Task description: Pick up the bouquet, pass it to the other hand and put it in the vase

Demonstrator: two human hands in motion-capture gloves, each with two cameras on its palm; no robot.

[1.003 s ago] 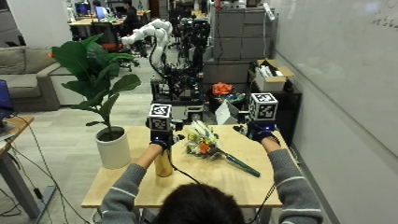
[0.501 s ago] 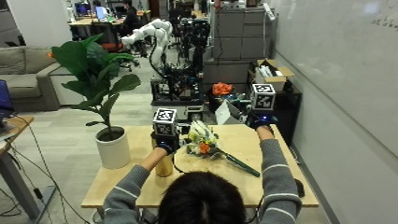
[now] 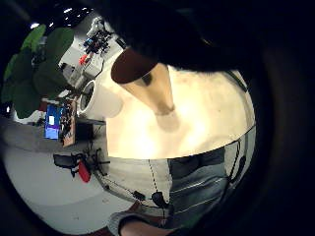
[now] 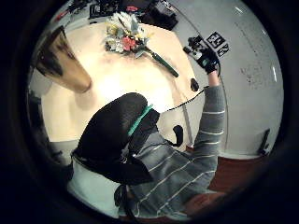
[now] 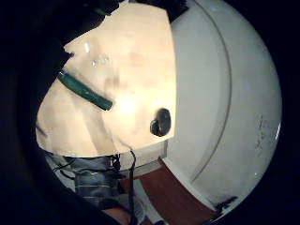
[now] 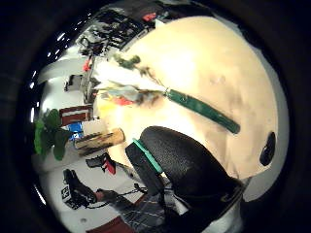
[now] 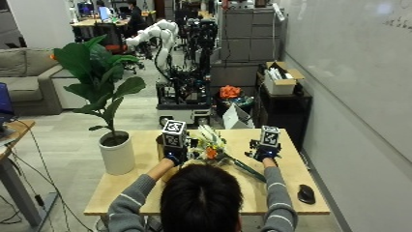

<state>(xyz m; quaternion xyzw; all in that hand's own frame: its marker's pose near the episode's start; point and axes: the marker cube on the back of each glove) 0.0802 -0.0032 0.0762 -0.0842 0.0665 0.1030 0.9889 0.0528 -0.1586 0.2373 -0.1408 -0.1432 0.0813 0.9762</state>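
The bouquet lies flat on the wooden surface, in the middle of the outside view, just above the person's head. Its flowers are white, yellow and orange. Its green wrapped stem points toward the lower right of the frame.

The vase is a tall brown one. It stands upright just left of the flowers, and most of it is hidden behind the left hand.

The left hand is up over the surface beside the vase. I cannot tell if its fingers are curled or straight.

The right hand is up over the surface to the right of the bouquet, apart from it. In the left thumb side palm view it holds nothing, but I cannot tell how its fingers are set.

A white pot with a big green plant stands at the left edge of the surface. A black mouse sits near the lower right corner.
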